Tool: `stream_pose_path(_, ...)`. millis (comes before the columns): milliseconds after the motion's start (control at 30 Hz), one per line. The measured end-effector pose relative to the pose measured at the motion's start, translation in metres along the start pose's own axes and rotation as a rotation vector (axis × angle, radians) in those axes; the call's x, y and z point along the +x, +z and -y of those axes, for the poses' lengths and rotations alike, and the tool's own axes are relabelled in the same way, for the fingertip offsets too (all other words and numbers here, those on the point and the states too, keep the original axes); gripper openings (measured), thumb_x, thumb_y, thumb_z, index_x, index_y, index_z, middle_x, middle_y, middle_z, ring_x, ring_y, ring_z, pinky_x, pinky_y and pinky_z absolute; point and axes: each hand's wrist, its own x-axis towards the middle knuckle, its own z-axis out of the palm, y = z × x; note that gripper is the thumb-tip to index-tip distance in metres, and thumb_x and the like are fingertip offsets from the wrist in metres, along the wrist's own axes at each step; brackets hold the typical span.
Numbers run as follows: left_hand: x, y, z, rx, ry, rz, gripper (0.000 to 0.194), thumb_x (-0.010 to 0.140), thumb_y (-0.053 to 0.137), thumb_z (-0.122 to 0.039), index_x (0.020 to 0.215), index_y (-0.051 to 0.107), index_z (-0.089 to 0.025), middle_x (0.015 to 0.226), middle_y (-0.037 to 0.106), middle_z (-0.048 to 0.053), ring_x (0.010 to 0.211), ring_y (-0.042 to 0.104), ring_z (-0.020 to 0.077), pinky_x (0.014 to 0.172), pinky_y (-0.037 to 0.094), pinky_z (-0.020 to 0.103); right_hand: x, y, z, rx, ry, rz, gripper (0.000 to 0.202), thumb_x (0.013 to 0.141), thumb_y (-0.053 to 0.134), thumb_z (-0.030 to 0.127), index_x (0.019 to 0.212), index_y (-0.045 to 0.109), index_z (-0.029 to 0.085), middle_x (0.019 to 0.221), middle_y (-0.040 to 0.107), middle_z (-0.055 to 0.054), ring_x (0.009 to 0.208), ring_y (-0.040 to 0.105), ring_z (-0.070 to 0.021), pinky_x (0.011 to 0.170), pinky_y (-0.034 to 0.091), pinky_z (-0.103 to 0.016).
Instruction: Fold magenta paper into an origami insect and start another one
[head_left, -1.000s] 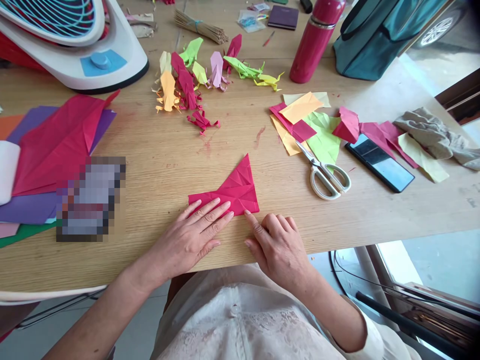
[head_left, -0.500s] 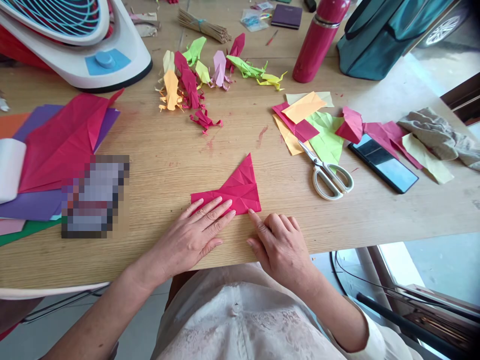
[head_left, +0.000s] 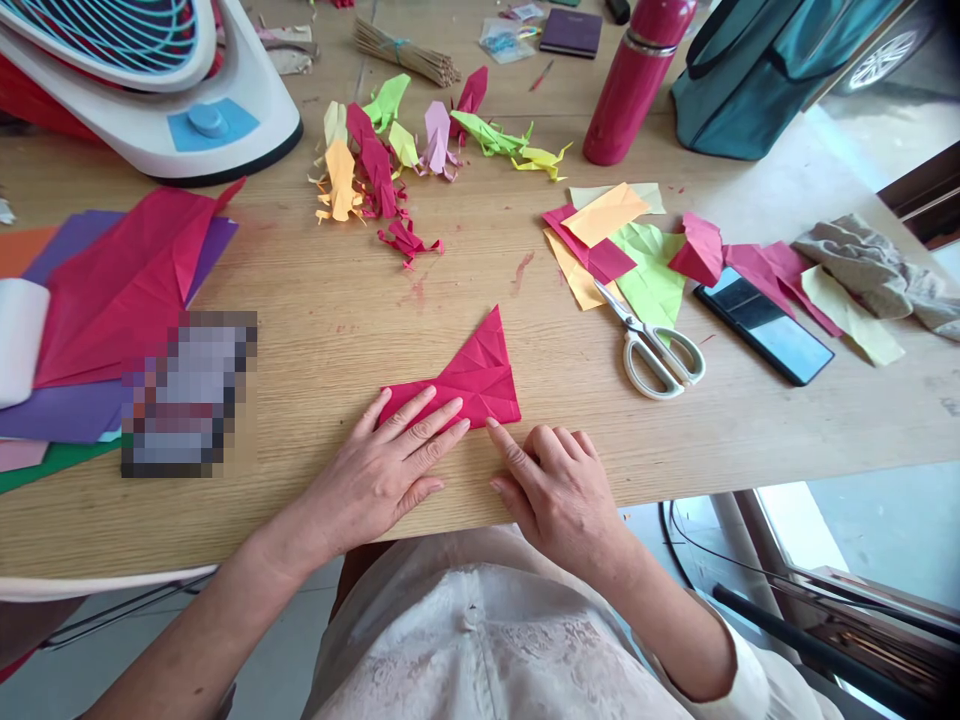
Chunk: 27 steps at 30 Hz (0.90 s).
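Observation:
A folded red sheet of paper (head_left: 484, 370) with many crease lines lies flat on the wooden table (head_left: 315, 350), one corner pointing away from me. My left hand (head_left: 386, 470) rests on its left part with the fingers stretched out and spread, covering some of it. The index fingertip of my right hand (head_left: 559, 485) touches the paper's near edge. The other fingers of that hand are curled in, with nothing seen in them.
Scissors (head_left: 660, 350), paper scraps (head_left: 600, 220) and a phone (head_left: 765, 320) lie to the right. Several folded paper figures (head_left: 379, 170) stand farther back, near a red bottle (head_left: 637, 85). At left are coloured sheets (head_left: 127, 280), a blurred-out device (head_left: 191, 395) and a white fan (head_left: 255, 100).
My right index fingertip has slid slightly left along the paper's near edge. My left hand keeps its place on the paper.

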Motion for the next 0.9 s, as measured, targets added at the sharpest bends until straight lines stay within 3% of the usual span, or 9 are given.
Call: stream_pose_path(900,0.0004,0.0022,0.0010,-0.012,-0.002,-0.016,0.062,0.101,0.047,-0.031,0.159,0.024,-0.026,0.161,0.037,0.007,0.152,0.025,0.0306,0.123,0.015,0.058,0.0008,0.0019,0.0018,-0.034,0.038,-0.002,0.057,0.102,0.042,0.044,0.144,0.047,0.005,0.091,0.057,-0.010,0.079,0.045,-0.0246,0.072,0.033,-0.039)
